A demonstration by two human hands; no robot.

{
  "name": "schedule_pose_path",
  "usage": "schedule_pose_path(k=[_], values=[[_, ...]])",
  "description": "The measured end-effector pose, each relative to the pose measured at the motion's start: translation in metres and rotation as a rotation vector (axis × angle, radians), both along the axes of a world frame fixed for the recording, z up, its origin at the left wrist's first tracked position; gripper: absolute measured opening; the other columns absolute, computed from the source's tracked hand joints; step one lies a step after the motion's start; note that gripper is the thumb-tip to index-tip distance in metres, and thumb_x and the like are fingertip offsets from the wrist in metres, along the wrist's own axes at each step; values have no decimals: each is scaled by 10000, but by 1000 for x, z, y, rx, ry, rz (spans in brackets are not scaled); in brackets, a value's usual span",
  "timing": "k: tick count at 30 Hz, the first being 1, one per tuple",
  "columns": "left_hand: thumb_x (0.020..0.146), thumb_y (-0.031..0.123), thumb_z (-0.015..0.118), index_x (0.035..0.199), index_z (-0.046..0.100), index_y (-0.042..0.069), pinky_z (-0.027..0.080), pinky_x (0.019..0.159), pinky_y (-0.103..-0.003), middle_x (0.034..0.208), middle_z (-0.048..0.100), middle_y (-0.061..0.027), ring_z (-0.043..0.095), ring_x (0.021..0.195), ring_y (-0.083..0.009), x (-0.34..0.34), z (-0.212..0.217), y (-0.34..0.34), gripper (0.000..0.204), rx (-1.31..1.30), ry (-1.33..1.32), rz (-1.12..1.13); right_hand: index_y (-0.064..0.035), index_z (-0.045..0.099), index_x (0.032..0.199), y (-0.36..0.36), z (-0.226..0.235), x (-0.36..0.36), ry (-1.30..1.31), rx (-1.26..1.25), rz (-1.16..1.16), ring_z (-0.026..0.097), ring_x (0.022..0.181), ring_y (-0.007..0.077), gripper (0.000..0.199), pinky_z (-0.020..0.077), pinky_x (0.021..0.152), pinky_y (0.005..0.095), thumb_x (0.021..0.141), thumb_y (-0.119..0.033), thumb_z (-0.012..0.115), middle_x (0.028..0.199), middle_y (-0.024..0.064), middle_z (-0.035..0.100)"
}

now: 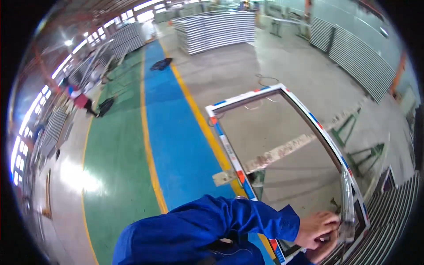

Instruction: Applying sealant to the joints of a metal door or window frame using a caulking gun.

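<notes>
My left hand (317, 228), at the end of a blue sleeve, is closed with its fingers curled over the lower right part of a large frame (230, 151). Just below it my right hand (324, 251) is partly hidden, its fingers also bent inward. The two hands meet beside the lower end of a long, shiny silver tube-like piece (347, 196), which lies along the frame's right side. What the fingers grip is hidden. The frame is white-edged with red and blue patches, and a dark inner edge shows.
A worn, pale-spattered beam (282, 152) passes under the frame, near green metal stands (364, 152). Ribbed metal panels (388, 229) lie at the lower right. Blue (165, 119) and green (119, 176) floor lanes run at left, where another person (80, 100) is. Stacked panels (216, 33) stand behind.
</notes>
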State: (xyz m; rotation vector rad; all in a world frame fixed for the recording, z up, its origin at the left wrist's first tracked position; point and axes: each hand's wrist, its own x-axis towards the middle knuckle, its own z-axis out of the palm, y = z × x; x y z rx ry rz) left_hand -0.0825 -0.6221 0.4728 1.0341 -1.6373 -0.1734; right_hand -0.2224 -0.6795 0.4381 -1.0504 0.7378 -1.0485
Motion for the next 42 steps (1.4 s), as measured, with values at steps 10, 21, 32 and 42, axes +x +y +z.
schedule_pose_path(k=[10, 21, 32, 42], values=[[899, 440, 554, 982, 575, 143, 387, 545, -206, 700, 429, 77, 441, 629, -39, 13, -27, 48, 308, 644, 1293, -593, 19, 438, 1261, 74, -26, -103, -562, 202, 445, 533, 1073, 262, 504, 426, 917, 397, 836, -224, 560, 1189, 157, 546], [815, 415, 672, 918, 581, 108, 545, 633, -331, 801, 600, -3, 614, 709, -125, -139, -11, 12, 336, 763, 1470, -139, -4, 359, 1324, 81, -23, -238, -730, 344, 326, 567, 1017, 339, 641, 518, 827, 491, 828, -339, 588, 1240, 156, 504], [837, 395, 652, 925, 588, 100, 546, 675, -321, 842, 625, -9, 621, 774, -119, -339, -67, -42, 315, 894, 1624, -202, -56, 490, 1194, 62, -61, -461, -395, 620, 28, 564, 961, 348, 549, 417, 893, 514, 660, -154, 573, 1067, 155, 610], [872, 460, 585, 942, 604, 82, 507, 786, -363, 919, 656, -78, 629, 864, -191, -384, -137, -63, 385, 1133, 1945, -186, -22, 448, 1191, 6, -47, -501, -145, 709, 54, 546, 995, 431, 556, 490, 836, 584, 664, -110, 601, 1060, 204, 549]])
